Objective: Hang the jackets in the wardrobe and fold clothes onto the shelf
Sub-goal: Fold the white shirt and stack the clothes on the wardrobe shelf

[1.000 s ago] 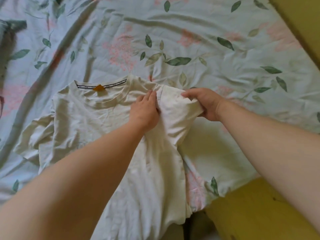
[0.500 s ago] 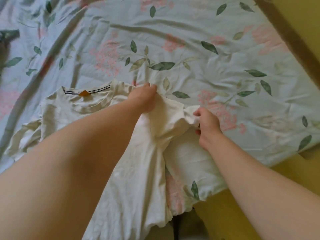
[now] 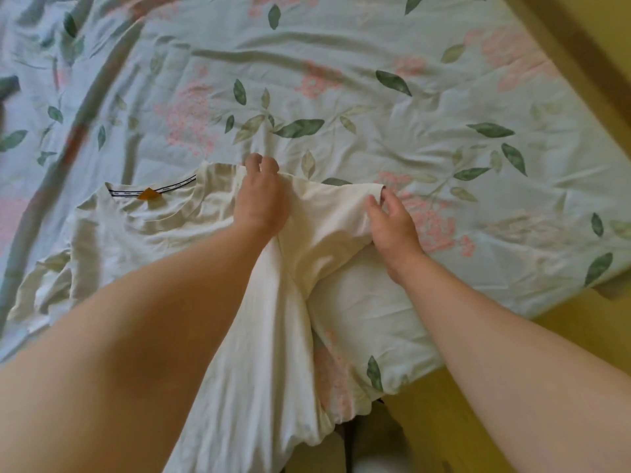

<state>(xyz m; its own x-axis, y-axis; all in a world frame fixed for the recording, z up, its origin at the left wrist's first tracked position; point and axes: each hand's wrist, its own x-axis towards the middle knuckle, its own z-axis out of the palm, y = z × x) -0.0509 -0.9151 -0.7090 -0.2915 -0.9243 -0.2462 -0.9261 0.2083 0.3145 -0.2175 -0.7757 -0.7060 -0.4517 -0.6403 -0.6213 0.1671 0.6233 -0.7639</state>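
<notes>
A cream T-shirt lies spread on the bed, collar away from me, with an orange tag inside the neck. Its hem hangs over the near edge. My left hand grips the shirt at its right shoulder, fingertips curled over the top edge. My right hand pinches the end of the right sleeve, which stretches out flat to the right between both hands. The left sleeve lies crumpled at the far left.
The bed is covered by a pale blue sheet printed with green leaves and pink flowers, wrinkled all over. Its corner drops off at the lower right onto a yellow floor. A yellow wall runs along the upper right.
The right sleeve, folded over the shirt before, has been pulled out to the right by my right hand. My left hand moved up to the shoulder edge.
</notes>
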